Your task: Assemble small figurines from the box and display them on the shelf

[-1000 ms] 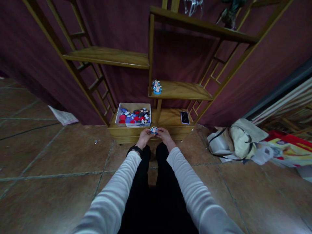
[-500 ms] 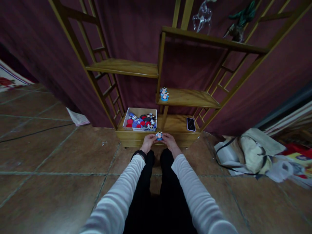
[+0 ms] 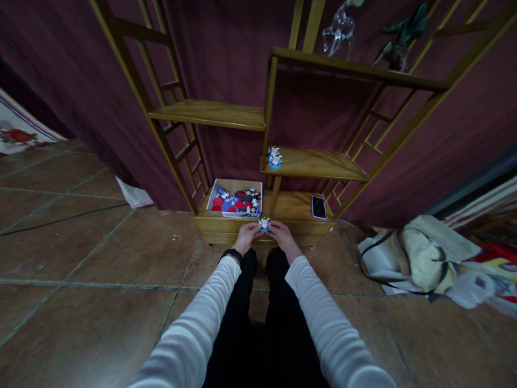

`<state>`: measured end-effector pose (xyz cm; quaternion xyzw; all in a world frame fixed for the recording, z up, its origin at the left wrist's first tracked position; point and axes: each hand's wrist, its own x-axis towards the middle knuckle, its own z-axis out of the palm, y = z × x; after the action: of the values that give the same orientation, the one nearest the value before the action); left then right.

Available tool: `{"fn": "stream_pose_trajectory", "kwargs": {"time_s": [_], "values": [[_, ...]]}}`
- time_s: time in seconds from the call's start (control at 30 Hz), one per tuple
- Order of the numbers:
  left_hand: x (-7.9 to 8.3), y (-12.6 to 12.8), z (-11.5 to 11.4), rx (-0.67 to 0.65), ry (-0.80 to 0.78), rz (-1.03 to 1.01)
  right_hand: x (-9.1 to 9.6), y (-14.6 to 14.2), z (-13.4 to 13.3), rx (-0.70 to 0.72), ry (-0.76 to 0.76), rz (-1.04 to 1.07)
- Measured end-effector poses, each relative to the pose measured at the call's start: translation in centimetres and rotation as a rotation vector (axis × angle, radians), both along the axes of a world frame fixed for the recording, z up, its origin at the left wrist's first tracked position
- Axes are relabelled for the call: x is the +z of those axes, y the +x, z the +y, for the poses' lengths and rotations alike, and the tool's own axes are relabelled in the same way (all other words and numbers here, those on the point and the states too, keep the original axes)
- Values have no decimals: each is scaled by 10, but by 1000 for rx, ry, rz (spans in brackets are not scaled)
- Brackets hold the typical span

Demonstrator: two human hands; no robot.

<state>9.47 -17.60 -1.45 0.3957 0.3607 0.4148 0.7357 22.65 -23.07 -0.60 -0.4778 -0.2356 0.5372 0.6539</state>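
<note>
My left hand [image 3: 248, 235] and my right hand [image 3: 280, 233] are both closed on one small blue-based figurine [image 3: 264, 223], pinched between the fingertips just in front of the lowest shelf's edge. Behind my hands a white cardboard box [image 3: 235, 212] on that bottom shelf holds several small red, blue and black figurines. Two more figurines [image 3: 274, 157] stand at the left end of the middle shelf [image 3: 319, 161].
A wooden display rack [image 3: 210, 113] stands against a dark red curtain. A phone [image 3: 319, 207] lies on the bottom shelf at the right. Glass and green ornaments [image 3: 341, 27] sit on the top shelf. Bags [image 3: 420, 253] lie on the tiled floor to the right, papers [image 3: 135, 195] to the left.
The view has tilted up and shifted left, showing more of the top shelf. Both hands still hold the figurine at the shelf's front edge.
</note>
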Motion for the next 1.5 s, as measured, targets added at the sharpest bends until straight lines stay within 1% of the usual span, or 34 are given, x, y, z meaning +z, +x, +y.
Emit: {"fn": "stream_pose_trajectory", "kwargs": {"time_s": [0.17, 0.5, 0.67, 0.77, 0.87, 1.07, 1.27, 1.5], "values": [[-3, 0, 0, -11, 0, -2, -2, 0, 1, -27, -9, 10], [-6, 2, 3, 1, -34, 12, -4, 2, 2, 7, -13, -23], [-6, 3, 2, 17, -48, -15, -7, 1, 6, -45, -62, -35], [-5, 3, 2, 7, -46, -38, -9, 1, 8, -83, -62, -27], [-4, 2, 1, -9, -47, -50, -10, 1, 8, -92, -59, -32], [-5, 4, 2, -17, -42, -43, -8, 0, 10, -88, -66, -30], [-9, 7, 4, 4, -21, -22, -4, 0, 9, -89, -88, -9], [-7, 7, 4, 38, -28, -14, -3, 1, 7, -75, -85, -26]]}}
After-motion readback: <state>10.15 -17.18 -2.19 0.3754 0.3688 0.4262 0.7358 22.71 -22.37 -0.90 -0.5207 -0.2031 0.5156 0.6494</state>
